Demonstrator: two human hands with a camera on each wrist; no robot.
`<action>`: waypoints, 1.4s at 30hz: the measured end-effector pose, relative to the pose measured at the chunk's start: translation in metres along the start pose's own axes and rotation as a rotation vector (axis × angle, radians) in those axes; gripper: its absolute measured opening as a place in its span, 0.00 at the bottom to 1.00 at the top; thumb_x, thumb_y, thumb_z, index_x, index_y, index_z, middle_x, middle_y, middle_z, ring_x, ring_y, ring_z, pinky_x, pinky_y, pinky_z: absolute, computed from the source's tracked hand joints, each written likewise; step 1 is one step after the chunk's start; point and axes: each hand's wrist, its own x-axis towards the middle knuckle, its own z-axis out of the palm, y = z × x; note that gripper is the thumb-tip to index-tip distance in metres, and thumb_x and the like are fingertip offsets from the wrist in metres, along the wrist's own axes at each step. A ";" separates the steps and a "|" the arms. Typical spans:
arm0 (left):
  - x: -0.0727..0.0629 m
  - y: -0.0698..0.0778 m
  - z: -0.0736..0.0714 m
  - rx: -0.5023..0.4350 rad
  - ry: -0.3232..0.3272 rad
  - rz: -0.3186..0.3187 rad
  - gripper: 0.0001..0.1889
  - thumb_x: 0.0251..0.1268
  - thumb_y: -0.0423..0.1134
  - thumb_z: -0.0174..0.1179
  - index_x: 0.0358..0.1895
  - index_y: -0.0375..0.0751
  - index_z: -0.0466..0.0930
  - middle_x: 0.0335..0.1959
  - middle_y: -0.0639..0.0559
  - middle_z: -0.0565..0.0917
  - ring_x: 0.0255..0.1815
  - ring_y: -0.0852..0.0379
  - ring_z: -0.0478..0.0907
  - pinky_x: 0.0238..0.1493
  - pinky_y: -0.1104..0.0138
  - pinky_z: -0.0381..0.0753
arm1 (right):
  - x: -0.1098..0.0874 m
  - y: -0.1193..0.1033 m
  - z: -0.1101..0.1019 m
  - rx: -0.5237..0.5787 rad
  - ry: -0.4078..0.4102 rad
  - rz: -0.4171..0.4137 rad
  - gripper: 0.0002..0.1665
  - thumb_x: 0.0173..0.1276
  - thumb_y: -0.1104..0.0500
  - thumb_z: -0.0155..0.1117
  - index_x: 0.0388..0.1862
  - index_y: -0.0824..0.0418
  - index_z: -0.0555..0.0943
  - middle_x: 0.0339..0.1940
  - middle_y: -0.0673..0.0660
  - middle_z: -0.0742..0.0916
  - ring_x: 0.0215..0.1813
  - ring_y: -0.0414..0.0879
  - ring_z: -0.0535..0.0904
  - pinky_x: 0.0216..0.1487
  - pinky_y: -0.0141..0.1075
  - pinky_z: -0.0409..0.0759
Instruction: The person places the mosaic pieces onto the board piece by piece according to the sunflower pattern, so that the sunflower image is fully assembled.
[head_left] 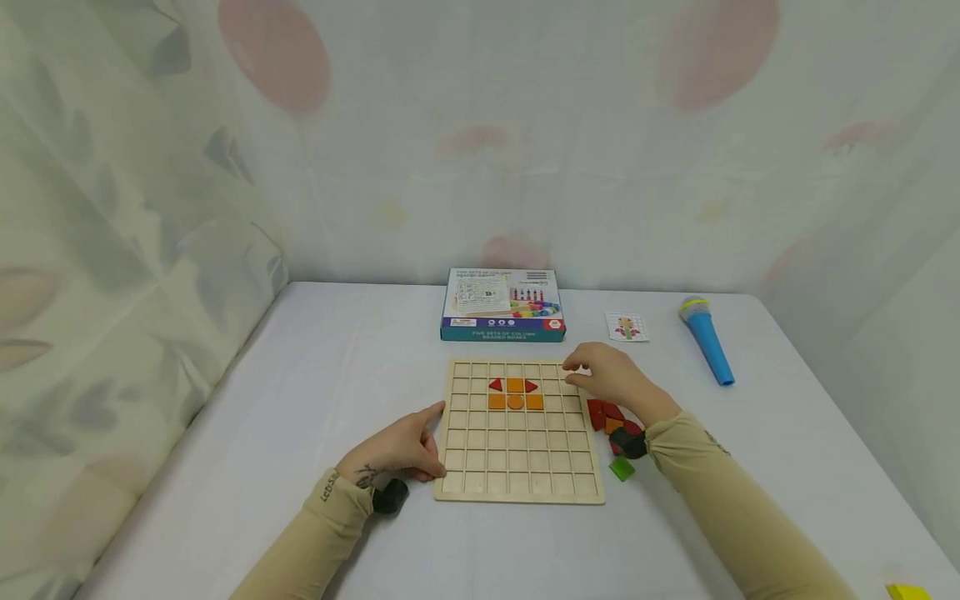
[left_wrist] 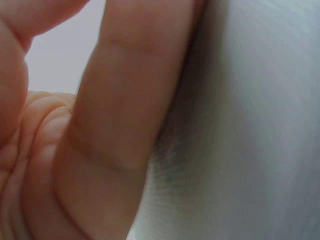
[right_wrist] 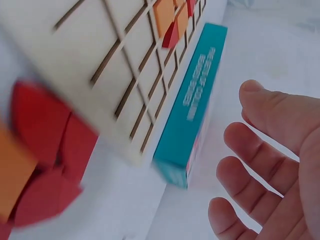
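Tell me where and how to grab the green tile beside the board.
I'd pinch two opposite edges of the green tile with the right hand, coming down from its near right side. It lies flat, so its edges are the likely hold; the grid board sits just left and red pieces lie beyond it.

By the white worktop's (head_left: 360, 358) right edge, a yellow block (head_left: 907, 592) is cut off below. Beside the pale wooden grid board's (head_left: 519, 462) right edge, a black wrist camera (head_left: 628, 443) partly hides flat red pieces (head_left: 597, 415), blurred in its view.
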 end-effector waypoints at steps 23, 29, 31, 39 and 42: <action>0.000 0.002 0.001 0.025 0.002 -0.007 0.58 0.41 0.28 0.71 0.74 0.38 0.39 0.19 0.49 0.79 0.16 0.59 0.75 0.22 0.67 0.76 | -0.071 0.037 0.021 0.024 -0.079 0.140 0.07 0.55 0.60 0.69 0.34 0.58 0.84 0.31 0.47 0.83 0.35 0.42 0.75 0.40 0.39 0.78; 0.001 0.000 0.001 0.033 0.008 -0.016 0.58 0.40 0.28 0.71 0.74 0.39 0.40 0.19 0.49 0.79 0.16 0.59 0.75 0.22 0.67 0.77 | -0.071 0.036 0.027 0.006 -0.073 0.116 0.05 0.55 0.61 0.69 0.32 0.57 0.84 0.28 0.46 0.82 0.32 0.40 0.73 0.37 0.35 0.76; 0.001 0.000 0.001 0.032 0.007 -0.015 0.58 0.40 0.28 0.71 0.74 0.39 0.40 0.19 0.49 0.78 0.16 0.59 0.75 0.22 0.67 0.77 | -0.071 0.036 0.027 -0.002 -0.074 0.118 0.05 0.55 0.61 0.69 0.32 0.57 0.84 0.28 0.46 0.81 0.32 0.40 0.73 0.37 0.35 0.76; 0.001 0.001 0.001 0.030 0.006 -0.013 0.58 0.40 0.29 0.72 0.74 0.38 0.40 0.19 0.49 0.78 0.16 0.59 0.75 0.22 0.67 0.76 | -0.069 0.036 0.029 -0.012 -0.107 0.156 0.06 0.54 0.59 0.70 0.31 0.57 0.83 0.27 0.46 0.81 0.30 0.40 0.72 0.34 0.34 0.75; 0.002 0.001 0.001 0.027 0.006 -0.014 0.58 0.40 0.29 0.72 0.74 0.38 0.40 0.19 0.49 0.78 0.16 0.59 0.75 0.22 0.67 0.76 | -0.069 0.034 0.028 -0.004 -0.113 0.162 0.07 0.54 0.60 0.70 0.33 0.58 0.83 0.27 0.47 0.81 0.32 0.41 0.72 0.35 0.35 0.75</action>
